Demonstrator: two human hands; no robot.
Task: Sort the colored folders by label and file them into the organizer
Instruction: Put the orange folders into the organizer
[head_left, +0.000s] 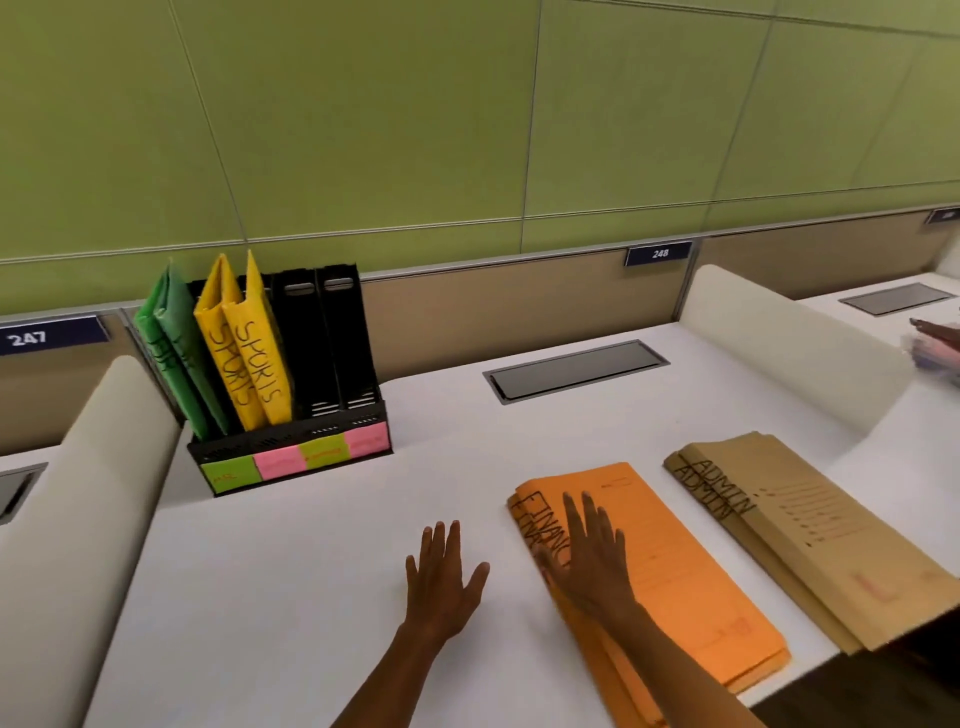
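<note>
Right fingers: your right hand (592, 561) lies flat and spread on the orange FINANCE folders (670, 571), fingers (571, 512) straight, pressing on the lettered edge, gripping nothing.
Left fingers: your left hand (444, 577) is open and splayed, palm down over the bare white bench (311, 571) just left of the orange stack; whether it touches the surface cannot be told.
Orange stack: several folders lie one on another, edges slightly offset, at the near right of the bench.
ADMIN folders (810, 525): a brown pair lies flat just right of the orange stack, apart from it, untouched.
Organizer (291, 447): the black rack stands at the far left of the bench; green folders (174, 353) fill its leftmost slot, yellow SPORTS folders (254, 358) the next, and the two right slots look empty.
Slot tags (296, 460): green and pink sticky notes run along the front lip; their writing is too small to read.
Step in hand: it seems you are about to gather the orange stack.
Doing it well: square the edges under your flat palm first, slide your left fingers beneath the near edge, lift the stack as one, and check the tag before dropping it into a free slot.
Risk: a loose top folder could slip off if you lift one-handed.
</note>
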